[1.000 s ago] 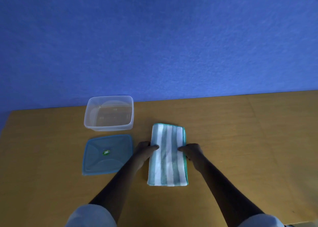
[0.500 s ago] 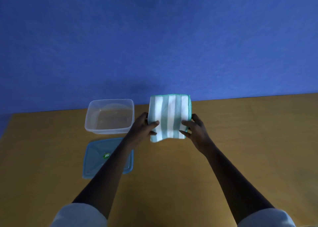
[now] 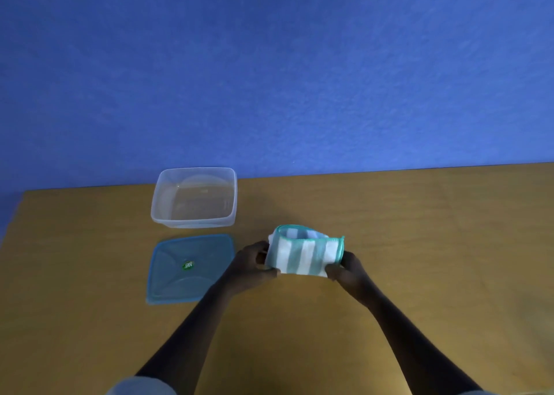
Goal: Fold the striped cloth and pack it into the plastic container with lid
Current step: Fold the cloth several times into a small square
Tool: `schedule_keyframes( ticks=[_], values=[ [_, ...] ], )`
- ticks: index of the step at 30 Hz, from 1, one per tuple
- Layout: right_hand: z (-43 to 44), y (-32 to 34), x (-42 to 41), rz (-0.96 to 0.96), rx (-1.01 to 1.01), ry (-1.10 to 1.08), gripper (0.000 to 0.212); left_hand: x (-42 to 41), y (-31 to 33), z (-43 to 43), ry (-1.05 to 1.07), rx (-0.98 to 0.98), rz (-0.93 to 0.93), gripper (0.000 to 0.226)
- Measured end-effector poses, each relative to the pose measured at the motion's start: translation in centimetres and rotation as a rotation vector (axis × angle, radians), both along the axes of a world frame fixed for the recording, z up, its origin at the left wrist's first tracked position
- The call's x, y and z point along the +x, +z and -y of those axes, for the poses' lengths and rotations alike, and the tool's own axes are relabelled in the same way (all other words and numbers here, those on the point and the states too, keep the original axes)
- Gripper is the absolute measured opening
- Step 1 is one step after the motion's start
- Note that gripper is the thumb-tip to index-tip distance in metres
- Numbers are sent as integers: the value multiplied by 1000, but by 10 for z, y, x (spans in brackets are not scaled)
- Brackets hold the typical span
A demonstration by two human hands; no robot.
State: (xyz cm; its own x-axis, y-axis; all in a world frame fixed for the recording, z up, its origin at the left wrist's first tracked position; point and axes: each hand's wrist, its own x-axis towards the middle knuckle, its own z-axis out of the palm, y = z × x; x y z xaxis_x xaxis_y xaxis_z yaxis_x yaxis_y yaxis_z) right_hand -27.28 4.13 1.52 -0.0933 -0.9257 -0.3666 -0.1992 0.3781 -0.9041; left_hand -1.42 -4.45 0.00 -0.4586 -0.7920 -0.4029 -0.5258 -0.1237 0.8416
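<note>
Two hands doubling a striped cloth over on a wooden table.

Left of centre sit the clear container [image 3: 194, 198] and, below it, its blue lid [image 3: 190, 268]; at centre the left hand [image 3: 250, 267] and right hand [image 3: 347, 270] pinch the striped cloth [image 3: 305, 255], final fold likely, then the cloth goes left into the container.

Plain indoor room: bare wooden table [image 3: 419, 244] against a blue wall [image 3: 269, 65].

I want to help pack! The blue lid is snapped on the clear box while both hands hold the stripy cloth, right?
Not quite. The head view shows the blue plastic lid lying flat on the wooden table, beside the open clear plastic box. Both hands do hold the green-and-white striped cloth.
</note>
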Motion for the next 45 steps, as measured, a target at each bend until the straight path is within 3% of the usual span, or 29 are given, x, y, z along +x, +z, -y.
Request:
schedule_keyframes(
  ticks=[5,9,13,18,21,23,29,37,45],
  values=[
    [-9,-4,-2,108,17,49,40,3,-7,-8,0,58,18,50],
    [-2,1,2,246,71,-38,36,-3,-3,-9,31,80,40,49],
    [-2,-3,3,263,105,-152,31,-7,-3,-12,66,72,88,57],
    [-2,-19,8,-1,194,-185,31,-11,-7,-18,201,-14,187,62],
    [0,-25,12,-262,155,-118,32,-20,-6,-21,238,-61,204,60],
    [1,-26,14,-331,88,-65,36,-27,-5,-21,237,-67,226,53],
    [2,-27,16,-341,69,24,38,-30,-12,-21,205,-94,311,39],
    [5,-30,14,-322,92,87,55,-26,-16,-20,217,-62,256,37],
    [8,-32,16,-307,187,-72,29,-25,-18,-19,315,-94,217,37]
  ],
)
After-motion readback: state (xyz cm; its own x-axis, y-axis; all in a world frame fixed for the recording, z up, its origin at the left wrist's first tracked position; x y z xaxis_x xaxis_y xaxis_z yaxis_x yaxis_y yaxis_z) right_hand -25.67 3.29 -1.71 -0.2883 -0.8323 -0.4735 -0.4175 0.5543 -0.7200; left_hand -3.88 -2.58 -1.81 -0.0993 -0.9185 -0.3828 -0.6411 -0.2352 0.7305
